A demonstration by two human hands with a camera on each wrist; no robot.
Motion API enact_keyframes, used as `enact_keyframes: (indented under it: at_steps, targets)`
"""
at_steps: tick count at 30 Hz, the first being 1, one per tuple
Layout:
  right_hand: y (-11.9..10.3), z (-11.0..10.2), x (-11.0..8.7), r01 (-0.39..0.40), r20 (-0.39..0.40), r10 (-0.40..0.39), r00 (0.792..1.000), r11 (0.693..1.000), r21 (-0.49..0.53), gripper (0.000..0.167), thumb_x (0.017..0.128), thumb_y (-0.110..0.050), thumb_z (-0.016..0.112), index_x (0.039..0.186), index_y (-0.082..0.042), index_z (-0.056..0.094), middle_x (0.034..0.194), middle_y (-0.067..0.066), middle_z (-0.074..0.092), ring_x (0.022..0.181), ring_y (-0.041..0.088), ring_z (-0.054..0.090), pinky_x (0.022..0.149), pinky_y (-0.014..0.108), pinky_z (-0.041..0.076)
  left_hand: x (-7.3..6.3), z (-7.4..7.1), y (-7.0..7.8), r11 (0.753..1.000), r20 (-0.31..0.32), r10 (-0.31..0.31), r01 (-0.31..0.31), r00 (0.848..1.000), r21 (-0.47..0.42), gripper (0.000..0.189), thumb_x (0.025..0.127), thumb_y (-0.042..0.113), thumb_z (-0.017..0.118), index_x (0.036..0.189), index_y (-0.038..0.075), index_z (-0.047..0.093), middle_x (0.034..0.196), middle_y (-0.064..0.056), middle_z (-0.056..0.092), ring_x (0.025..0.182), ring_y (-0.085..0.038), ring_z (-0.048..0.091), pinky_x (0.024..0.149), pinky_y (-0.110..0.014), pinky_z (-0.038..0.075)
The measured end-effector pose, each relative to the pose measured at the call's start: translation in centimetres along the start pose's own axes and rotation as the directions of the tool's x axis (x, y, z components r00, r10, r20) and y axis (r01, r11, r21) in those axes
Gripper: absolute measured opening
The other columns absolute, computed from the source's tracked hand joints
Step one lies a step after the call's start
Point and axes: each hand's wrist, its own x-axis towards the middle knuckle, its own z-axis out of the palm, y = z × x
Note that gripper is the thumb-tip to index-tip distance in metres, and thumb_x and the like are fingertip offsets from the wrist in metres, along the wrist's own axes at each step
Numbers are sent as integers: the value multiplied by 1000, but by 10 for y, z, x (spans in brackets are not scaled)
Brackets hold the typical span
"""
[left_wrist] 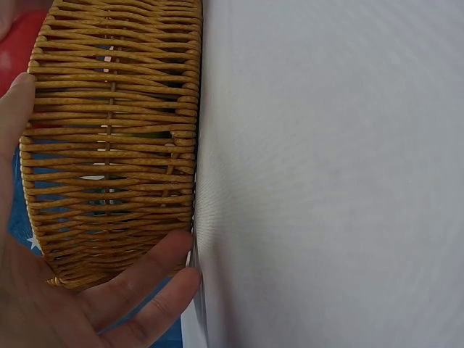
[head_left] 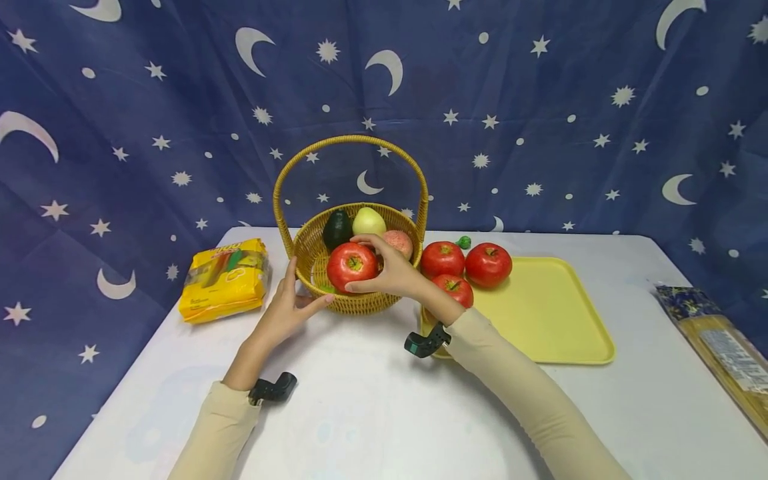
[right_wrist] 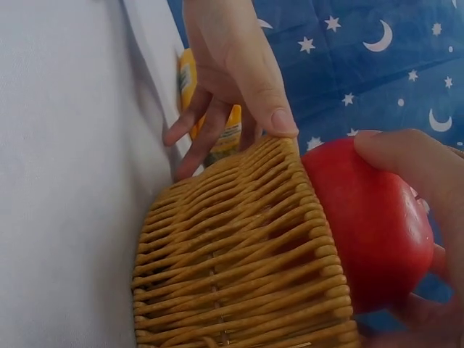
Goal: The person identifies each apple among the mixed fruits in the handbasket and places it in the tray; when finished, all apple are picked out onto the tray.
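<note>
My right hand [head_left: 384, 270] grips a red apple [head_left: 353, 267] over the front of a wicker basket [head_left: 360, 305] with a tall arched handle. In the right wrist view the apple [right_wrist: 370, 225] overlaps the basket's rim, and the thumb lies on its upper side. My left hand [head_left: 287, 310] is at the basket's left side, fingers spread and fairly straight. Its thumb touches the rim and its fingertips lie low along the woven wall [left_wrist: 116, 145]. Inside the basket are a dark avocado [head_left: 337, 230], a pale green fruit [head_left: 369, 220] and a pinkish round fruit [head_left: 399, 244].
Right of the basket, red apples [head_left: 489, 265] sit at the left end of a yellow tray [head_left: 546, 313], with a small green piece [head_left: 464, 243] behind. A yellow packet [head_left: 225, 280] lies at left, a clear-and-brown package [head_left: 720, 340] at the right edge. A starry curtain [head_left: 528, 133] hangs behind.
</note>
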Motion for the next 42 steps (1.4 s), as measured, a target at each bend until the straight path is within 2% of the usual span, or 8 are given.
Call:
enact_keyframes:
  at_steps: [4, 10, 19, 27, 33, 42]
  targets:
    - [-2, -1, -4, -14, 6, 13, 1000, 1000, 17, 78, 73, -14, 86, 139, -9, 45, 132, 10, 53, 116, 28, 51, 92, 38, 52, -1, 0, -1, 1000, 2, 1, -1, 1000, -14, 112, 89, 50, 68, 156, 16, -15, 157, -30, 10, 112, -40, 61, 94, -52, 50]
    - [-3, -10, -16, -62, 4, 62, 998, 998, 29, 77, 74, -15, 85, 139, -12, 45, 135, 8, 50, 121, 31, 49, 93, 42, 52, 1, 7, -1, 1000, 10, 4, -4, 1000, -31, 112, 88, 51, 68, 156, 16, -14, 157, -28, 12, 112, -37, 62, 94, -51, 50]
    - [0, -18, -25, -53, -20, 53, 998, 998, 44, 74, 75, -13, 84, 139, -11, 46, 133, 6, 48, 118, 28, 51, 90, 43, 54, 0, 9, -1, 1000, 4, 13, -13, 1000, -8, 111, 88, 50, 68, 156, 15, -13, 157, -29, 13, 110, -37, 63, 93, -50, 51]
    - [-10, -24, -33, -45, -27, 48, 998, 994, 105, 73, 75, -10, 84, 139, -13, 47, 135, 6, 46, 118, 29, 53, 86, 40, 56, 1, 6, -2, 1000, -6, 22, -22, 1000, -6, 111, 89, 49, 68, 156, 14, -14, 157, -29, 12, 111, -38, 62, 93, -51, 51]
    - [-12, -28, -36, -20, -26, 24, 999, 992, 126, 74, 74, -7, 84, 138, -9, 47, 139, 6, 42, 121, 30, 52, 86, 40, 56, 1, 4, 0, 1000, -1, 26, -26, 1000, -10, 111, 89, 49, 68, 156, 14, -14, 158, -28, 11, 111, -38, 62, 94, -50, 50]
    - [-20, -41, -36, -31, -29, 34, 999, 994, 109, 75, 75, -8, 84, 139, -14, 45, 133, 9, 52, 117, 28, 55, 87, 40, 56, 0, -1, 1, 1000, 0, 0, 0, 1000, 10, 112, 88, 52, 67, 155, 16, -15, 156, -31, 11, 113, -39, 61, 95, -52, 49]
